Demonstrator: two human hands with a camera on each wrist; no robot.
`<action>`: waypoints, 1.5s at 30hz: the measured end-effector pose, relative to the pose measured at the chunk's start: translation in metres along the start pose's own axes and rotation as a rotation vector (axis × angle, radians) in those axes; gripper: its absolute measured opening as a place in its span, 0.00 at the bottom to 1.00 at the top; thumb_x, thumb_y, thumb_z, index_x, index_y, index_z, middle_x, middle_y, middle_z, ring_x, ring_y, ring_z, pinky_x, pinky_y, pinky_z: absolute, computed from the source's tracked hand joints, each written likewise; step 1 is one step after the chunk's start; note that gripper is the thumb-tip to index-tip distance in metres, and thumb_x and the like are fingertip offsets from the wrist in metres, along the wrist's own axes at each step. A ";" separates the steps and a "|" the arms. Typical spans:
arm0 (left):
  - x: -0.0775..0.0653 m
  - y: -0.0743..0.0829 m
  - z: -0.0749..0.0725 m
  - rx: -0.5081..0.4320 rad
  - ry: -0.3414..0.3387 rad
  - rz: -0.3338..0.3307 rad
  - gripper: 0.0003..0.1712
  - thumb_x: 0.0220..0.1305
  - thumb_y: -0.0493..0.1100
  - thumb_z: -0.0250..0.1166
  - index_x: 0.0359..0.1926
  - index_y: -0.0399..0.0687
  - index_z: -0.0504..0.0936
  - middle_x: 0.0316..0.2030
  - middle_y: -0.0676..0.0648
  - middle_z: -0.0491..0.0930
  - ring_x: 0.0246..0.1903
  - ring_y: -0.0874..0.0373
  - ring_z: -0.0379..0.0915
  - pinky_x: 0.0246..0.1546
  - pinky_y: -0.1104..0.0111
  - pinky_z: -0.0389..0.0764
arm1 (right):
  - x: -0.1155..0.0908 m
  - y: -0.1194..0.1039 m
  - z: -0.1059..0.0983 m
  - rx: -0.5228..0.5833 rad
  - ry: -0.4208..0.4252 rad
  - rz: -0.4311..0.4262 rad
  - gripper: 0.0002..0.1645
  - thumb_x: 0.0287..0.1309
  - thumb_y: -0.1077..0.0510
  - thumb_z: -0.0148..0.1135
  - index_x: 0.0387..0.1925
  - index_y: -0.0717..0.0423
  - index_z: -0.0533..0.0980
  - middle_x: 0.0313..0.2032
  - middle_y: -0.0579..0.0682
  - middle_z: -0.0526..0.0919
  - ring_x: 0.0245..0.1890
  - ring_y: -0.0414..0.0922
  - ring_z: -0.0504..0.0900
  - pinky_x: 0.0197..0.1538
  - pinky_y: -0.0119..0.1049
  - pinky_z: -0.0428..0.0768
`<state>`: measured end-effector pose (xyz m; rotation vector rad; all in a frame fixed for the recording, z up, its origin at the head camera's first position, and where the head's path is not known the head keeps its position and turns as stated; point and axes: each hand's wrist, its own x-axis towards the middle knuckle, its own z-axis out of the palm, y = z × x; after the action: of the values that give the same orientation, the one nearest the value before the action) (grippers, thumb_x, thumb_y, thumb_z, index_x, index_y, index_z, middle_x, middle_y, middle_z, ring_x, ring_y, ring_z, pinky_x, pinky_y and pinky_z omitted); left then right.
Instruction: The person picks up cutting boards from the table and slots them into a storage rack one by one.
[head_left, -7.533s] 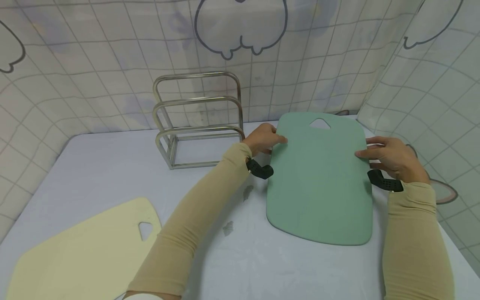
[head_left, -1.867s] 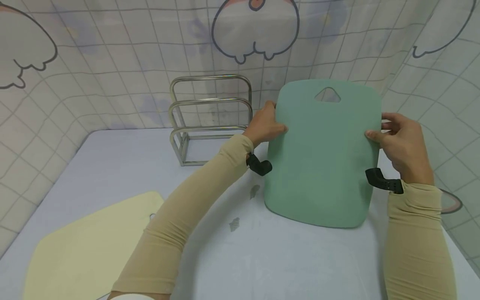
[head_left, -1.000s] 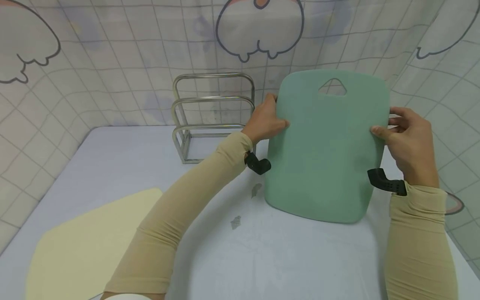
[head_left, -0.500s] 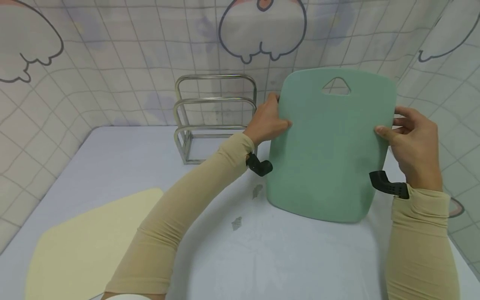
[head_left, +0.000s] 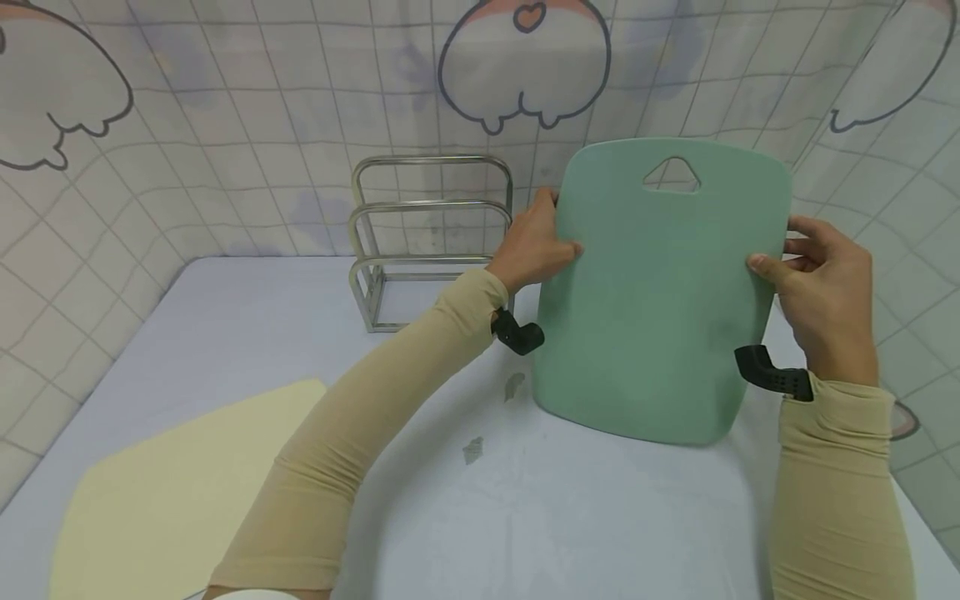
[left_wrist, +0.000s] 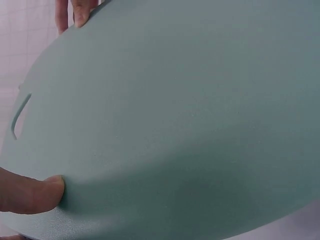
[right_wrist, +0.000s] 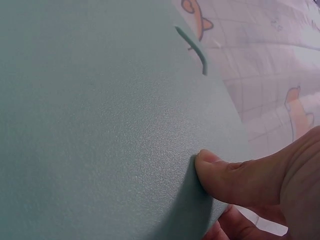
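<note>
A green cutting board (head_left: 652,317) with a triangular handle hole stands tilted up on the right of the table, its bottom edge down at the white cloth. My left hand (head_left: 531,243) grips its left edge, thumb on the front face and the other fingers mostly hidden behind. On the opposite edge my right hand (head_left: 825,287) pinches the board the same way. Both wrist views are filled by the board's face; the left thumb (left_wrist: 35,195) and the right thumb (right_wrist: 235,175) press on it near the edges.
Left of the board stands a metal rack (head_left: 431,208) with three upright loops, partly behind my left hand. A pale yellow cutting board (head_left: 172,492) lies flat at the front left, partly under my left forearm. A tile-patterned curtain (head_left: 285,125) hangs behind the table.
Both hands have raised the green board's top end from lying nearly flat to a steep tilt. In the last half second hands and board have barely moved.
</note>
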<state>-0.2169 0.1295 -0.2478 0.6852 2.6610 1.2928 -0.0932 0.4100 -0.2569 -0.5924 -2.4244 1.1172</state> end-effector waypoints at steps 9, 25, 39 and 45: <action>-0.001 0.001 -0.003 -0.013 0.001 0.014 0.39 0.70 0.40 0.65 0.75 0.43 0.56 0.70 0.40 0.72 0.66 0.48 0.74 0.65 0.57 0.79 | -0.001 -0.002 -0.001 0.105 0.035 -0.017 0.34 0.66 0.54 0.69 0.71 0.40 0.73 0.42 0.29 0.76 0.40 0.33 0.75 0.44 0.16 0.74; -0.004 0.009 -0.008 -0.008 0.039 0.070 0.36 0.69 0.39 0.63 0.73 0.42 0.57 0.69 0.39 0.73 0.63 0.48 0.77 0.62 0.57 0.81 | -0.005 -0.010 -0.002 0.228 0.135 -0.066 0.31 0.62 0.62 0.70 0.66 0.42 0.78 0.41 0.32 0.78 0.39 0.34 0.75 0.43 0.18 0.75; -0.009 0.011 -0.012 0.008 0.089 0.117 0.34 0.69 0.38 0.65 0.70 0.42 0.59 0.66 0.38 0.76 0.62 0.48 0.78 0.60 0.58 0.82 | -0.010 -0.018 -0.001 0.221 0.179 -0.072 0.31 0.63 0.62 0.70 0.66 0.39 0.78 0.41 0.30 0.78 0.39 0.34 0.75 0.43 0.19 0.75; -0.010 0.012 -0.014 0.015 0.104 0.145 0.34 0.69 0.37 0.65 0.69 0.42 0.59 0.64 0.38 0.77 0.60 0.47 0.80 0.58 0.58 0.83 | -0.012 -0.023 0.000 0.221 0.199 -0.075 0.31 0.63 0.63 0.69 0.66 0.39 0.78 0.42 0.28 0.78 0.40 0.33 0.74 0.43 0.21 0.74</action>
<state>-0.2081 0.1213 -0.2308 0.8502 2.7510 1.3804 -0.0876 0.3901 -0.2413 -0.5101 -2.1034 1.2133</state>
